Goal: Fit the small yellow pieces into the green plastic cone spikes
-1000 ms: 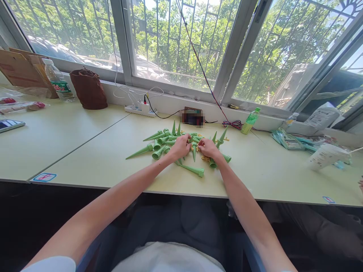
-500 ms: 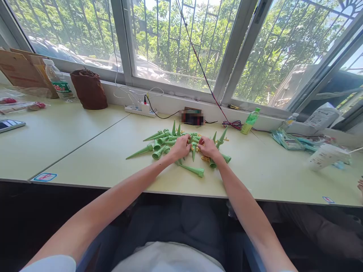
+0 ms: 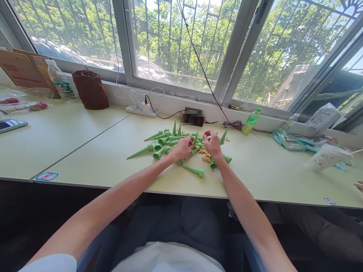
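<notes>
My left hand [image 3: 183,148] is closed around a green plastic watering spike [image 3: 195,139], which points upward by its fingertips. Just to the right, my right hand [image 3: 212,143] is raised a little over the pile, thumb and fingers curled together. Whatever it pinches, if anything, is too small to make out. Small yellow plastic pieces [image 3: 206,154] lie in a heap between the hands. Several more green spikes surround the left hand, among them a long spike [image 3: 140,152] at the left and one lying in front [image 3: 193,170]. A few others lie partly hidden behind my right wrist.
Toward the window stand a power strip [image 3: 141,110], a dark device [image 3: 193,118] with cables and a green-capped bottle [image 3: 251,121]. A brown bag [image 3: 90,89] and a phone [image 3: 13,125] are at the left. Plastic packets [image 3: 289,139] lie right; another person's hand [image 3: 359,186] shows at the edge.
My right hand has drawn slightly up and right, away from my left hand, uncovering more yellow pieces. My left hand has shifted slightly right, with the spike's tip now more visible.
</notes>
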The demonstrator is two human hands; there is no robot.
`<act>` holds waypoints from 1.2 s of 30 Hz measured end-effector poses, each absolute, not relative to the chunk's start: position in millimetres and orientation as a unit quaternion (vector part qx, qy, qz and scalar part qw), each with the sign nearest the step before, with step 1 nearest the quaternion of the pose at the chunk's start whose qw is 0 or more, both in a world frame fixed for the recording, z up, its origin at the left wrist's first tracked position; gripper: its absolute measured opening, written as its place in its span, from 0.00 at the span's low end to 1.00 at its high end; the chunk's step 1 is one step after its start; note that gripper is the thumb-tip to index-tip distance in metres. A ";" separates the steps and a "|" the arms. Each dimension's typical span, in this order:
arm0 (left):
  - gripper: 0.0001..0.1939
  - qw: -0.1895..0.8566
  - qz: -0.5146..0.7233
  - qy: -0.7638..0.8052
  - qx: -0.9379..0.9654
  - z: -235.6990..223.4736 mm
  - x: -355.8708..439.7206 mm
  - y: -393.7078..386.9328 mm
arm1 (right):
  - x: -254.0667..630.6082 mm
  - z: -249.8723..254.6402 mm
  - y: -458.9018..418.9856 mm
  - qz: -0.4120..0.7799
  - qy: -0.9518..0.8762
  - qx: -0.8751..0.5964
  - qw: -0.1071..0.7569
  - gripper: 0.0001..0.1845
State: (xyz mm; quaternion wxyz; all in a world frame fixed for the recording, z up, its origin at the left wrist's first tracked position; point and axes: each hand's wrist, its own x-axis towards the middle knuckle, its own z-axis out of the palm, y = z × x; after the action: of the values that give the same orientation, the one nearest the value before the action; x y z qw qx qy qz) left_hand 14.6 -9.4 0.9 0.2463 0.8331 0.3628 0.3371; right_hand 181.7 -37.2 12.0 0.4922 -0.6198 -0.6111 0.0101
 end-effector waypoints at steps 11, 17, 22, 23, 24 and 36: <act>0.11 0.100 0.341 0.397 0.846 12.8 1.1 -1.3 | 180.4 12.1 -37.0 0.028 -0.632 -0.594 0.497 0.12; 0.11 0.033 0.279 0.432 0.857 9.3 5.0 -9.7 | 178.8 13.3 -38.7 0.035 -0.635 -0.606 0.478 0.16; 0.10 0.005 0.239 0.479 0.845 12.8 3.5 -15.2 | 177.6 13.3 -39.1 0.034 -0.641 -0.611 0.463 0.19; 0.10 0.000 0.220 0.485 0.846 12.7 3.3 -15.5 | 177.5 13.3 -39.2 0.033 -0.642 -0.612 0.460 0.20; 0.10 -0.007 0.203 0.488 0.849 12.3 3.3 -15.5 | 177.4 13.4 -39.4 0.031 -0.644 -0.614 0.456 0.20; 0.15 -0.027 0.171 0.485 0.857 13.6 3.5 -14.3 | 176.7 13.2 -39.5 0.015 -0.660 -0.603 0.449 0.22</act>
State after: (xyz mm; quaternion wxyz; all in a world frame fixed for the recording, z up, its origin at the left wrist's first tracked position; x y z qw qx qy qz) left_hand 3.5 -14.3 13.6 -0.0270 0.8574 0.4846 0.1709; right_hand 176.7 -39.5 13.2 0.4489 -0.6027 -0.6596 0.0145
